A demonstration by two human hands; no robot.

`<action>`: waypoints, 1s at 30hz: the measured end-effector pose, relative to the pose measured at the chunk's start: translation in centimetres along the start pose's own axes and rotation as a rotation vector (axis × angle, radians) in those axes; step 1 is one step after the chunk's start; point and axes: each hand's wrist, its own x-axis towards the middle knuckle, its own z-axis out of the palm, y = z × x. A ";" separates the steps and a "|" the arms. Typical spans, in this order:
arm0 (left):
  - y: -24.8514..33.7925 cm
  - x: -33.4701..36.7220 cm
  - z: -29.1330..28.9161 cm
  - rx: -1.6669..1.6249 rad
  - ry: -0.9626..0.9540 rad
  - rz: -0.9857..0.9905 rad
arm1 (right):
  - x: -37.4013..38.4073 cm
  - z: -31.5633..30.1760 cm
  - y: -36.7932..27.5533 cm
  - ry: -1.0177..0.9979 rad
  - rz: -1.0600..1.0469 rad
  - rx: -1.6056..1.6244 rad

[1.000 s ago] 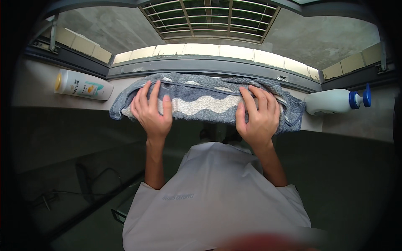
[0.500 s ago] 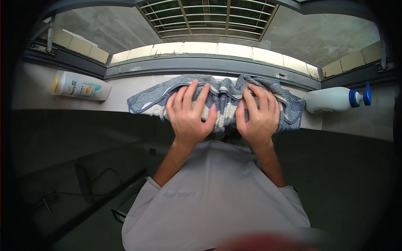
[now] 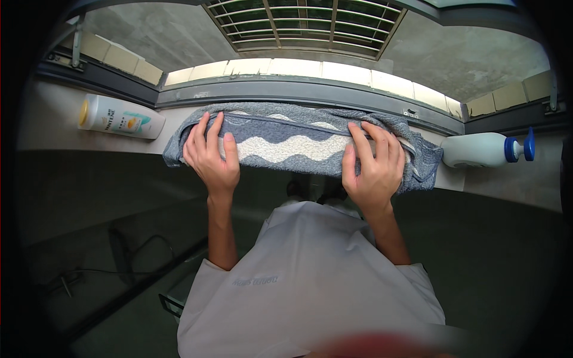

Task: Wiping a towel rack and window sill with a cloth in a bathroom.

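Observation:
A blue-grey towel (image 3: 286, 149) with white wavy bands lies lengthwise along the window sill, its layers folded and fairly flat in the middle. My left hand (image 3: 212, 158) rests on its left part, fingers spread and lightly bent, thumb apart on top of the cloth. On the right part lies my right hand (image 3: 377, 164), also open, its fingertips near the upper fold. Beyond that hand the towel is bunched and creased. All the fingertips and thumbs I can see press on the cloth from above.
A white bottle with a yellow cap (image 3: 122, 116) lies on its side at the sill's left. At the right lies a white pump bottle (image 3: 477, 150) with a blue top, close to the towel's end. Behind runs the grey window frame (image 3: 280, 92); beyond it is a metal grille (image 3: 304, 27).
My left hand has moved left, away from the right one. The towel's bunched middle has been spread out smooth between them. The right hand has barely moved.

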 end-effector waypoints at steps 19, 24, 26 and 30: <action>-0.8 -0.2 0.3 -0.021 0.006 0.032 | 0.2 -0.6 0.1 -0.167 -0.142 0.112; 0.4 0.5 0.1 0.005 0.021 0.024 | 0.0 -2.0 1.9 -0.113 -0.059 0.068; 0.7 0.4 0.3 0.007 0.028 0.043 | 0.1 -1.6 1.5 -0.091 -0.060 0.023; 2.9 0.1 0.4 0.019 -0.026 0.071 | 0.0 -1.5 1.2 -0.107 -0.026 0.025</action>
